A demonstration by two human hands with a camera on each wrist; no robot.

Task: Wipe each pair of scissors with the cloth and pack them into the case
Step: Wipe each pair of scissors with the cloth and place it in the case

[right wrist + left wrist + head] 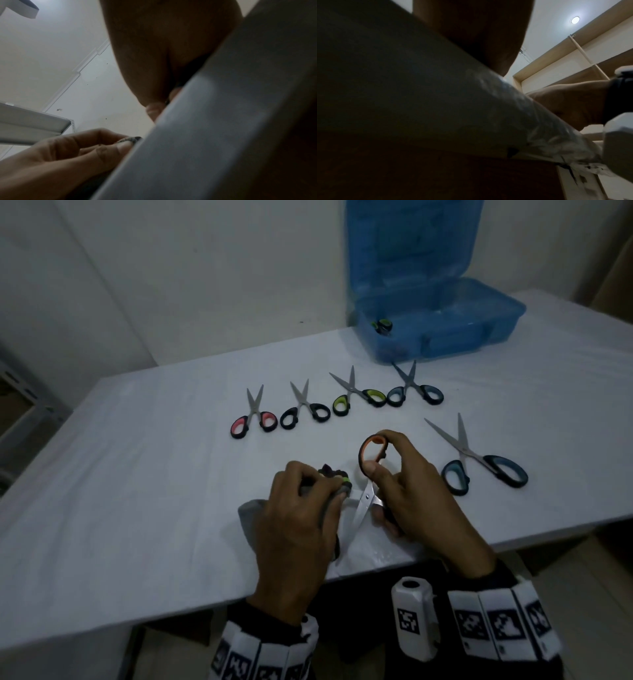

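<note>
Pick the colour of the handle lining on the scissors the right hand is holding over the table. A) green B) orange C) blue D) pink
B: in the head view the right hand grips the orange-lined scissors by a handle loop, while the left hand holds the cloth at the blades.

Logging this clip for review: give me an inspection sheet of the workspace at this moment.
Surface: table under white cover.
Job's things: orange-handled scissors being wiped with grey cloth; five scissors lie on the table; open blue case holds one green-handled pair.
Clutter: nothing seen.
Grippers: left hand grips the cloth against a blade; right hand holds the orange handle.
Cables: nothing seen.
Surroundings: white wall, ceiling light, shelving.
</note>
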